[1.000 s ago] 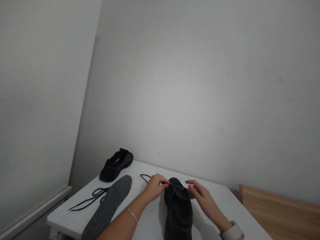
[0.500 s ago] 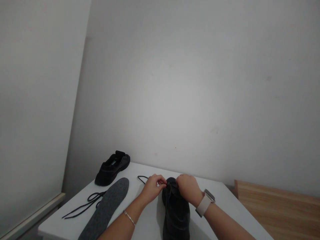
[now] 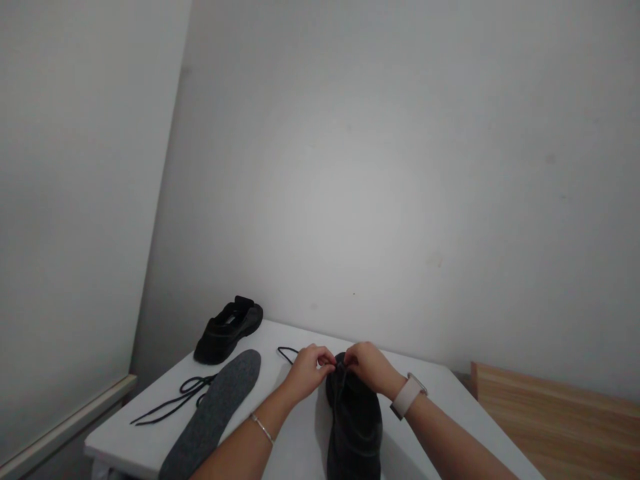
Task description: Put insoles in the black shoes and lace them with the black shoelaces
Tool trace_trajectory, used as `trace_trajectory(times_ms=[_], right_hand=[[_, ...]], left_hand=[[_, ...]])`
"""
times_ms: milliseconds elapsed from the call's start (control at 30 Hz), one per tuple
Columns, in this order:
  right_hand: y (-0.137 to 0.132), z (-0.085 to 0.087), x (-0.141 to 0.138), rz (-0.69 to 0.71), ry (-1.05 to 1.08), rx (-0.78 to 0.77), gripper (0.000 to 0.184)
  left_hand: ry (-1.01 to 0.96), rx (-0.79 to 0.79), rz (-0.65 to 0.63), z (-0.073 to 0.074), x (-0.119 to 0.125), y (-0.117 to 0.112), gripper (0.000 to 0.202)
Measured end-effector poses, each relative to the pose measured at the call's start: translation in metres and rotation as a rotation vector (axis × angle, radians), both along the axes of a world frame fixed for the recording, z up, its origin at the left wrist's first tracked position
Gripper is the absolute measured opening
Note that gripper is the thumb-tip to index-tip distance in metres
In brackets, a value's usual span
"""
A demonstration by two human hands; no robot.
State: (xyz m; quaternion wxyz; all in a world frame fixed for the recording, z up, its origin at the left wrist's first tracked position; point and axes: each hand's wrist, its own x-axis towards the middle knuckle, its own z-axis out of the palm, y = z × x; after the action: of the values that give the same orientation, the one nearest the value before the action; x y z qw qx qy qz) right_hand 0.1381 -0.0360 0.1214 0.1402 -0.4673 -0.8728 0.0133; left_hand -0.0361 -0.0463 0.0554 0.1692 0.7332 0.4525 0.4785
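Observation:
A black shoe (image 3: 356, 427) stands on the white table in front of me, heel toward me and toe toward the wall. My left hand (image 3: 310, 370) is closed in a pinch at the left side of its lace opening, on a thin black shoelace (image 3: 287, 350) that loops out behind the hand. From the right, my right hand (image 3: 375, 368) pinches with thumb and forefinger at the same opening, close to the left fingertips. What exactly those right fingers hold is too small and dark to make out.
At the table's (image 3: 285, 433) far left corner sits a second black shoe (image 3: 225, 337). A grey felt insole (image 3: 220, 407) lies left of my left forearm, beside a loose black lace (image 3: 167, 403). The wall (image 3: 350, 200) rises behind; a wooden board (image 3: 550, 420) is at right.
My right hand has shifted left from the shoe's right side to a pinch at the lace opening. My left hand stays nearly in place. The whole view has moved slightly.

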Motion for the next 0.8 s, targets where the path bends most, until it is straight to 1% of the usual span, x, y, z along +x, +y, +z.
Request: trace_trajectory(times_ms=[200,267,333,367,433,500,567,633,700,733,800], right_hand=[[-0.003,-0.001,-0.004,0.023,0.101,0.025,0.019],[-0.002,0.002,-0.003,0.04,0.24,0.006,0.015],[-0.002,0.013,0.001,0.059,0.455,-0.061,0.012],[-0.003,0.023,0.005,0.074,0.562,-0.097,0.012],[-0.008,0.048,0.014,0.108,0.724,-0.124,0.017],[-0.018,0.081,0.025,0.131,0.813,-0.052,0.024],[-0.031,0.116,0.036,0.131,0.853,0.043,0.028],[-0.045,0.146,0.047,0.125,0.849,0.124,0.031],[-0.057,0.168,0.056,0.114,0.822,0.204,0.032],[-0.061,0.175,0.06,0.109,0.8,0.239,0.032],[-0.069,0.183,0.065,0.102,0.747,0.295,0.031]], left_hand=[[0.0,0.01,-0.004,0.002,-0.001,-0.003,0.01],[0.017,-0.006,-0.032,0.002,-0.002,-0.003,0.013],[0.043,-0.052,-0.082,0.001,-0.004,-0.003,0.016],[0.061,-0.077,-0.102,0.001,-0.005,-0.002,0.017],[0.116,-0.108,-0.112,-0.001,-0.008,-0.001,0.015],[0.19,-0.095,-0.081,-0.001,-0.011,-0.001,0.014],[0.262,-0.072,-0.037,0.001,-0.013,-0.003,0.014],[0.326,-0.041,0.019,0.005,-0.014,-0.005,0.014],[0.395,0.005,0.08,0.01,-0.012,-0.008,0.012],[0.431,0.038,0.111,0.013,-0.01,-0.009,0.01],[0.495,0.116,0.181,0.017,-0.005,-0.009,0.007]])
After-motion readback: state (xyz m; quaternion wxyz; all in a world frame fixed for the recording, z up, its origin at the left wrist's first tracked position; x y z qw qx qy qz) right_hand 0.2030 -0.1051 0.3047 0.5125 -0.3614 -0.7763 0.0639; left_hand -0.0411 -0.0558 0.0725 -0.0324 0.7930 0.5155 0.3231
